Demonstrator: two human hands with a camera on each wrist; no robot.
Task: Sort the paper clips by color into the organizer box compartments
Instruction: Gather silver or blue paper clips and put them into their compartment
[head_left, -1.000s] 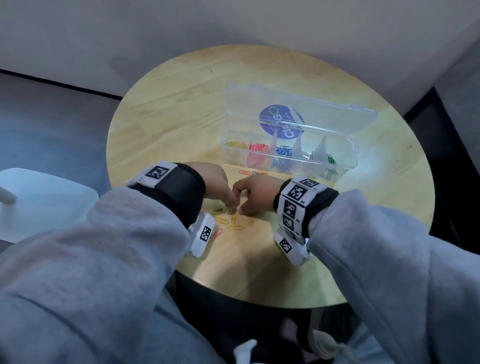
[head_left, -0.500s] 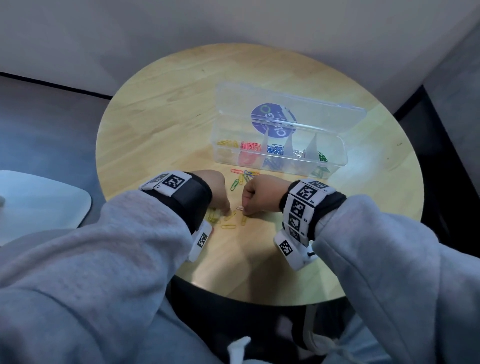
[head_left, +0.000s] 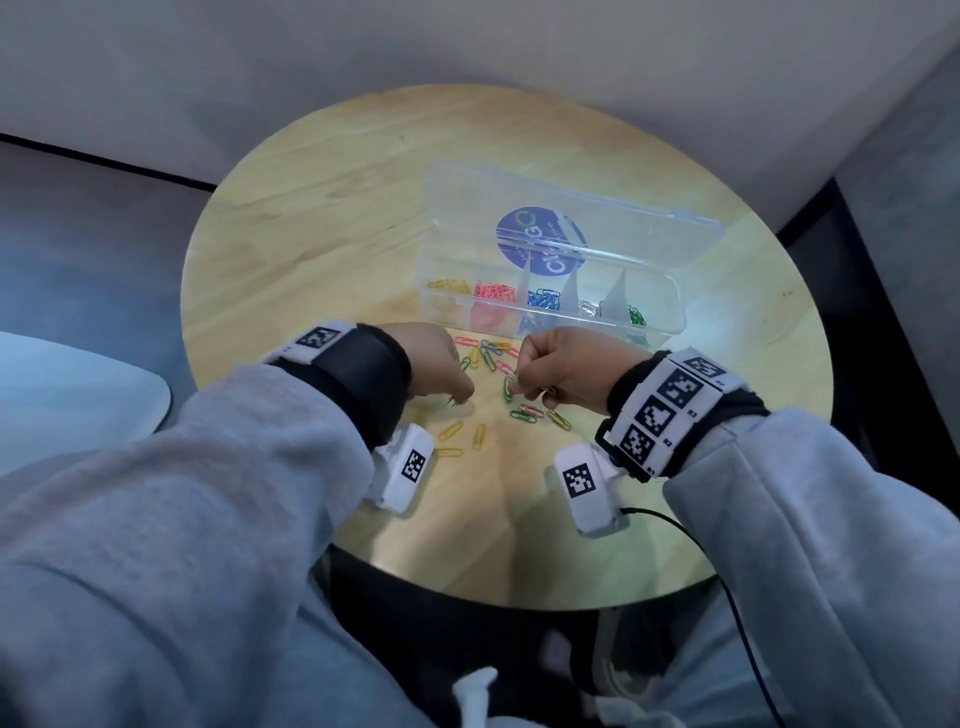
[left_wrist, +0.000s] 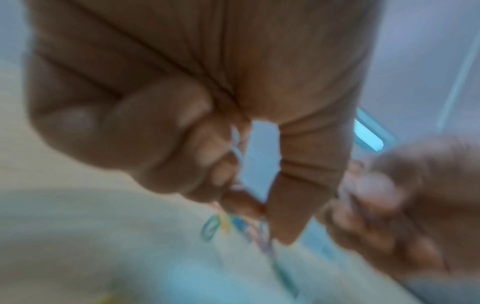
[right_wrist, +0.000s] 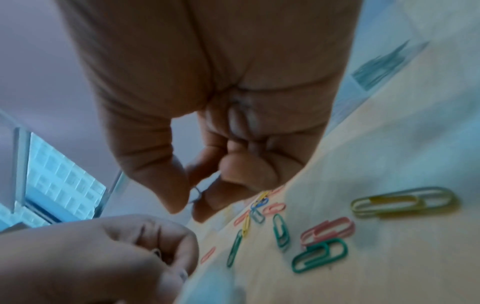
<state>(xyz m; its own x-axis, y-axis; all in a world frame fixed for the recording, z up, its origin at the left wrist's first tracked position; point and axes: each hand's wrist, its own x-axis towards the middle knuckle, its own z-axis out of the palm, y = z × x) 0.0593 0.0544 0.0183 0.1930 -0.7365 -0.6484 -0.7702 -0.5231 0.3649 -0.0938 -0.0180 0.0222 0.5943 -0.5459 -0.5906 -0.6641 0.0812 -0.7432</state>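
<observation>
I see both hands curled above the bench (head_left: 311, 249): left hand (head_left: 434, 366) pinches a clip (head_left: 89, 400); right hand (head_left: 563, 371) fingers (right_wrist: 207, 205) pinch a clip (right_wrist: 196, 193); loose clips (head_left: 493, 358) between.

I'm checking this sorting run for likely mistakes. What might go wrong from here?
Both the left hand and right hand pinch thin clips, so one may slip on the way to the organizer box. Loose clips overlap in mixed colors beside the hands; a pick may drag along a second color. The narrow compartments invite misdrops.

Loose clips (head_left: 496, 387) before open organizer (head_left: 670, 317)
</observation>
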